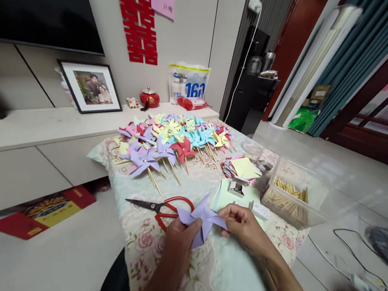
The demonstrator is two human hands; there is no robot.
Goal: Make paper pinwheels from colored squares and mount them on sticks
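Observation:
A lilac paper pinwheel with folded blades is between my hands, above the near part of the cloth-covered table. My left hand grips it from below, with the thumb pressed near its middle. At its right blade tip, the fingers of my right hand are closed in a pinch. No stick shows on this pinwheel. Just left of it lie red-handled scissors, blades pointing left. Beyond my right hand, a small open box of metal bits sits on pale green paper.
Many finished pinwheels on sticks are heaped at the table's far side. Coloured paper squares are stacked on the right, beside a clear plastic bin of short wooden sticks. Cables and a power strip lie on the right floor.

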